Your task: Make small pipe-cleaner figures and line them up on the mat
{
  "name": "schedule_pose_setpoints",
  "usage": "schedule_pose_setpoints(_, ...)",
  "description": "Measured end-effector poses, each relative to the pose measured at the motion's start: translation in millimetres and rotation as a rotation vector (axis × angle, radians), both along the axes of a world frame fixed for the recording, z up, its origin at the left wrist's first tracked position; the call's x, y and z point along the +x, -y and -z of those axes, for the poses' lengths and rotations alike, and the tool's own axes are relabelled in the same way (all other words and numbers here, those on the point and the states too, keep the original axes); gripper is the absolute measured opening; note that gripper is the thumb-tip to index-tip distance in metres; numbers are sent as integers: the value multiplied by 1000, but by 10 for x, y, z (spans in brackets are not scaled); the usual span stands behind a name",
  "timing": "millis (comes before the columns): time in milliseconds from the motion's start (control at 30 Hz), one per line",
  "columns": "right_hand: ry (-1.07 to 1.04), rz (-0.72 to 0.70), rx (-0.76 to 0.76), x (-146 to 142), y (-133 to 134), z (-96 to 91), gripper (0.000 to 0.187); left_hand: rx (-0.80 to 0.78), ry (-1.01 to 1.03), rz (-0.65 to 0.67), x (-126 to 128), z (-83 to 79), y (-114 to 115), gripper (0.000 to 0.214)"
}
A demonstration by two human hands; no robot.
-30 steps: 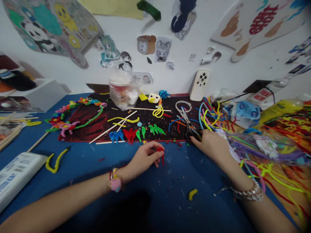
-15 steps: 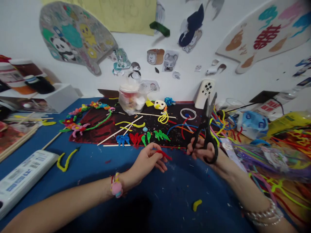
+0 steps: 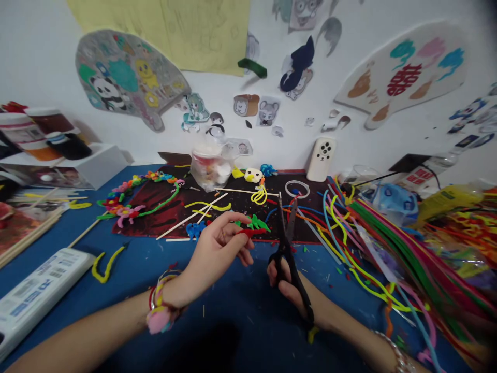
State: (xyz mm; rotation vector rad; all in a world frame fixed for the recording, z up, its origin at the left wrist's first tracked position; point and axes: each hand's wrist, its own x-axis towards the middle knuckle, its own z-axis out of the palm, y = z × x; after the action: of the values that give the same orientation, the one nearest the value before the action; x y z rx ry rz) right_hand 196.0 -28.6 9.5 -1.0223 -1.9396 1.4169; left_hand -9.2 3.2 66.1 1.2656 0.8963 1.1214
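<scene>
Near the front edge of the blue table (image 3: 248,324), the left hand (image 3: 215,254) pinches a short red fuzzy pipe cleaner (image 3: 252,233) between thumb and fingertips, holding it over a dark mat printed in red (image 3: 143,215), just in front of small green pipe-cleaner shapes (image 3: 254,224). The right hand (image 3: 291,290) is closed around black-handled scissors (image 3: 289,251), their steel blades pointing up and nearly together, near the red piece but not touching it. That pipe cleaner looks very light and bendable, and its fuzz should give a sure, non-slip hold; gripping it close to one end seems best. A heap of long multicoloured pipe cleaners (image 3: 407,269) lies toward the table's right edge.
</scene>
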Motion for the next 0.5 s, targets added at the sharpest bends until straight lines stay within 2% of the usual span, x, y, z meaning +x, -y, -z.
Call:
schedule_pose_setpoints(267, 103, 19, 57, -49, 55, -56, 30, -39, -68, 22, 42, -99, 61, 12)
schedule_pose_setpoints(500, 109, 24, 65, -58, 83, -69, 33, -26, -65, -15, 52, -194, 99, 15)
